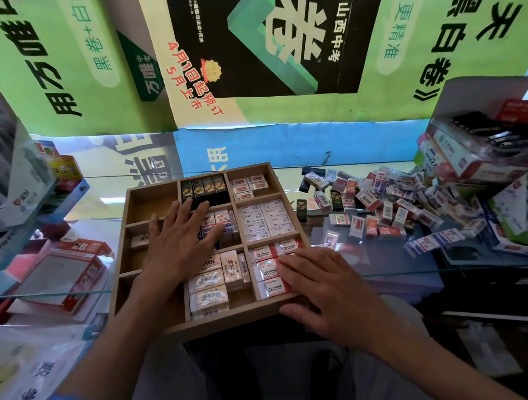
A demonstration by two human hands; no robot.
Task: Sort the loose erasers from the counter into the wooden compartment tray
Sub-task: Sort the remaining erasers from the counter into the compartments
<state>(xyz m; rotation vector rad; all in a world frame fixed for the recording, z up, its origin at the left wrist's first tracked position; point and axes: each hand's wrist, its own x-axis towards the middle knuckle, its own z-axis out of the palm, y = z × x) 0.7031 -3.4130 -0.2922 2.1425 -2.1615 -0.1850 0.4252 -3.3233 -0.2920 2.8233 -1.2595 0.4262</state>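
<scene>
The wooden compartment tray [144, 192] lies on the glass counter in front of me, most of its cells holding rows of erasers. My left hand [179, 241] lies flat with straight fingers across the middle cells, fingertips reaching the black erasers [204, 186] at the back. My right hand [324, 288] rests open on the red-and-white 2B erasers [268, 264] in the near right cell, its thumb against the tray's front edge. A heap of loose erasers [377, 201] lies on the glass to the right of the tray.
A glass counter [375, 253] carries everything. Open stationery boxes [478, 144] crowd the right side and more boxes [67, 266] sit under the glass at left. Posters cover the wall behind. The tray's far left cell [152, 200] holds nothing.
</scene>
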